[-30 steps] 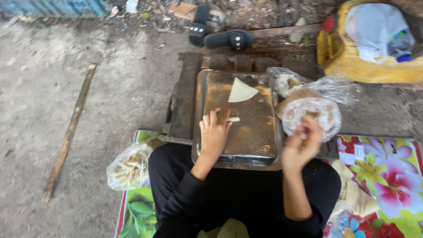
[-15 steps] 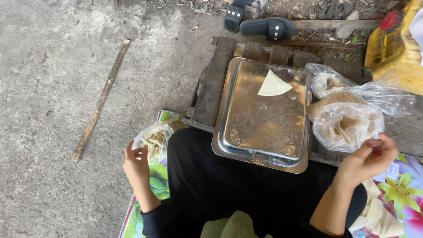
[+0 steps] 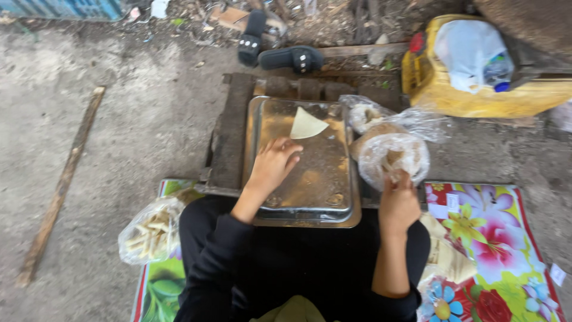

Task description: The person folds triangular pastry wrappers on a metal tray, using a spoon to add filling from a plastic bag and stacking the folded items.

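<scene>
Metal tray [image 3: 310, 185]: dull silver with a brownish sheen. Triangular wrapper [image 3: 307, 125] on it: pale cream. Floral mat [image 3: 494, 238]: red ground with pink, yellow and blue flowers, green leaf print at its left end. Container [image 3: 476, 95]: yellow. Sandals [image 3: 280, 50]: black. Sleeves [image 3: 220, 250]: black. Bag of rolls [image 3: 152, 229]: clear plastic, pale yellow contents. Ground [image 3: 119, 149]: grey concrete.

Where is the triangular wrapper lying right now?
In the head view, the triangular wrapper lies at the far end of the metal tray, just beyond the left hand and left of the clear plastic bags.
</scene>
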